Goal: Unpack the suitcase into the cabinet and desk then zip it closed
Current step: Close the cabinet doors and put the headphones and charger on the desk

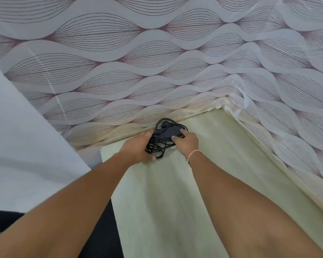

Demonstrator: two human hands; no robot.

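Note:
A black charger with its coiled cable (165, 135) lies at the far end of the pale yellow desk top (175, 192), close to the wall. My left hand (138, 146) grips the cable loops from the left, thumb under them. My right hand (187, 141) holds the dark adapter block from the right, fingers curled over it. A pink band circles my right wrist. The suitcase and the cabinet are out of view.
Wallpaper with a wavy leaf pattern (138, 62) covers the wall behind the desk and the wall to its right, forming a corner. A white panel (26, 136) stands at the left. Something dark (101, 229) lies below the desk's left edge.

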